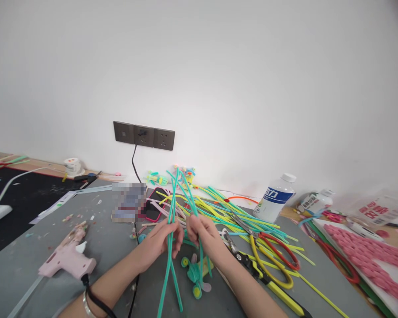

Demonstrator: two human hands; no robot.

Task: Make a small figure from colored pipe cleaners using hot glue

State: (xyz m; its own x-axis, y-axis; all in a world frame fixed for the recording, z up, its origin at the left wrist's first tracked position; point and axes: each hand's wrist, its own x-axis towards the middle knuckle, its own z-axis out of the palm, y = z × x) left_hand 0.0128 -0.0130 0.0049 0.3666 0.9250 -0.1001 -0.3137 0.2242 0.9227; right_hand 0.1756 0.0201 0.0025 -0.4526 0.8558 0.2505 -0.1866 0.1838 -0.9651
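Note:
My left hand (159, 240) is closed around several long teal pipe cleaners (173, 207), which cross and hang down past my palm. My right hand (202, 233) pinches more teal pipe cleaners (189, 194), whose upper ends lean in toward those of the first bunch. The two hands are close together, with a narrow gap between them. Below them on the grey mat lies a small teal and yellow pipe-cleaner figure (194, 273) with round yellow-centred ends. It is partly covered by the hanging stems. Some fingertips are hidden.
A pink glue gun (68, 260) with a black cord lies at left. Yellow and teal pipe cleaners (212, 207), red-and-yellow-handled scissors (273, 265) and yellow-black pliers (252, 265) lie at right. A white bottle (274, 198) stands near the wall; a phone (153, 205) lies behind my hands.

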